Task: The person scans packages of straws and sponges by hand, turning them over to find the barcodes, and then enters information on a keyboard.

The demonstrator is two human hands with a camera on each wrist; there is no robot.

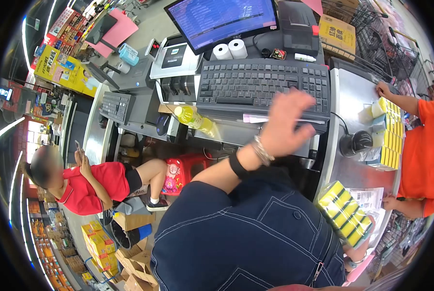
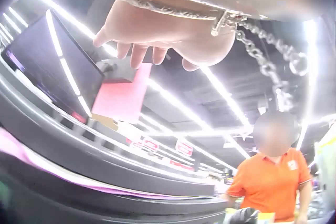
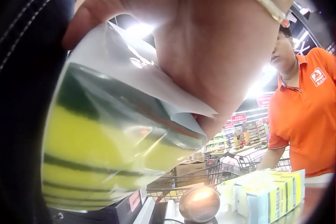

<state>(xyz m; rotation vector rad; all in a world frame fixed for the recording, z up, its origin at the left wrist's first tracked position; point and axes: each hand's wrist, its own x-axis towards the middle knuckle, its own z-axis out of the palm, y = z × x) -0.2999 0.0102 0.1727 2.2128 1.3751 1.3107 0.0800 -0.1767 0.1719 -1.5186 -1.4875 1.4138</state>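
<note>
My left hand (image 1: pixel 287 123), fingers spread, hovers over the lower right part of the black keyboard (image 1: pixel 256 80); the left wrist view shows nothing in its grasp. At my right side, a clear-wrapped pack of yellow and dark green sponges (image 1: pixel 344 213) is in my right hand (image 1: pixel 361 248). Close up in the right wrist view, this hand (image 3: pixel 199 40) grips the plastic wrap (image 3: pixel 123 50) at the upper end of the pack; some fingertips are hidden behind it. Several more sponge packs (image 1: pixel 389 138) sit on the metal counter beyond the black domed device (image 1: pixel 355 143).
A monitor (image 1: pixel 222 22) stands behind the keyboard, with two white paper rolls (image 1: pixel 229 49) before it. A yellow drink bottle (image 1: pixel 195 120) lies left of my forearm. Across the counter (image 1: pixel 340 97) stands a person in orange (image 1: pixel 423 155); another in red (image 1: pixel 93 186) sits left.
</note>
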